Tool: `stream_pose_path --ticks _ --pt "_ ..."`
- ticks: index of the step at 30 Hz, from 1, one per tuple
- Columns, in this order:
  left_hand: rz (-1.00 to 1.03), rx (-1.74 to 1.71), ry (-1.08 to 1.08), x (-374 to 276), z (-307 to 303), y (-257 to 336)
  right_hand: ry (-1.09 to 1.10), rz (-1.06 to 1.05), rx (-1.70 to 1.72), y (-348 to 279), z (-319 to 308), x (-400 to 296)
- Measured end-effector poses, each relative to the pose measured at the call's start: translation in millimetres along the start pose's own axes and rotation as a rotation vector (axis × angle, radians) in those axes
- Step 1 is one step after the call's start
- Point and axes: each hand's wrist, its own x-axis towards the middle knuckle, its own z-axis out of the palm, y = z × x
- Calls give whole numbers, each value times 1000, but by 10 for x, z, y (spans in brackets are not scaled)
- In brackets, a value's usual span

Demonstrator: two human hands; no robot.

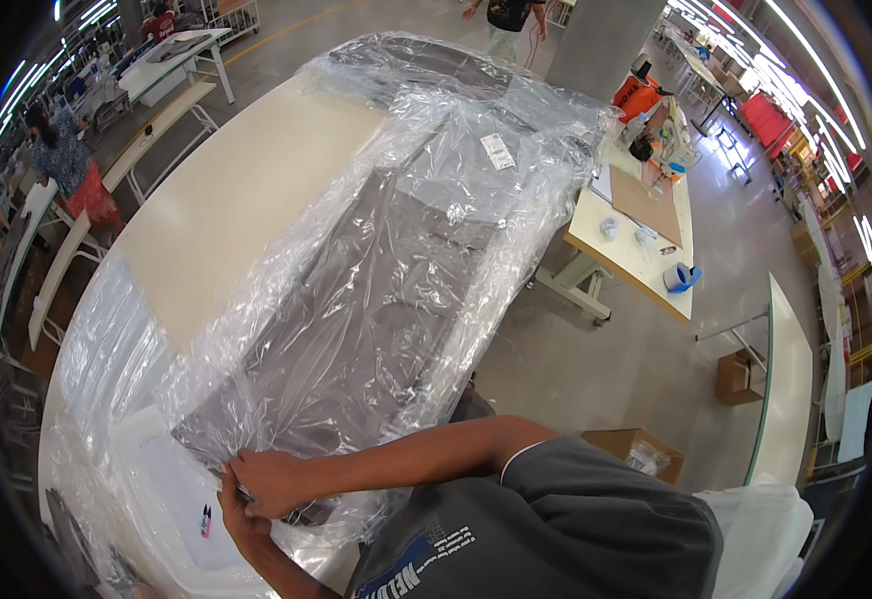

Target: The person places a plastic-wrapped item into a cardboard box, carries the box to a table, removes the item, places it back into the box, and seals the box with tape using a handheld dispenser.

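A long grey fabric item [361, 299] lies flat on the table inside a clear plastic bag [451, 314] with a white printed label [497, 152] near its far end. My right hand [275, 479] is closed at the bag's near end, its fingers pinching the gathered film. Just below it, my left hand [245, 513] meets it with bent fingers at the same edge. The fingertips are partly hidden by the hands themselves. Beside my left hand, a pink and teal pair of thread snips [206, 521] rests on a pale sheet under or among plastic film.
More clear film [106, 344] covers the left part of the cream table [256, 187]. To the right stands a side table [631, 247] with a blue tape dispenser [681, 278], cardboard and a sewing machine [672, 142]. A cardboard box [634, 449] sits behind me. Other people are farther off.
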Motion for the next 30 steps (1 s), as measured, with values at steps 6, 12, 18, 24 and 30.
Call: stream_pose_path --ticks 6,12,18,24,30 --pt "-120 92 202 -96 -811 -215 -70 -178 193 289 -1153 -336" --pt "-78 659 677 -1294 -1030 -75 724 207 -85 2226 -3601 -739" --pt "-259 734 953 -1853 -292 -122 628 930 -562 3673 -5065 -1468" --pt "-30 572 1090 -2620 -19 -701 253 880 -535 4316 -5180 -1352" --pt "-81 538 1134 -2789 75 -1019 238 805 -301 4640 -5367 -1428"
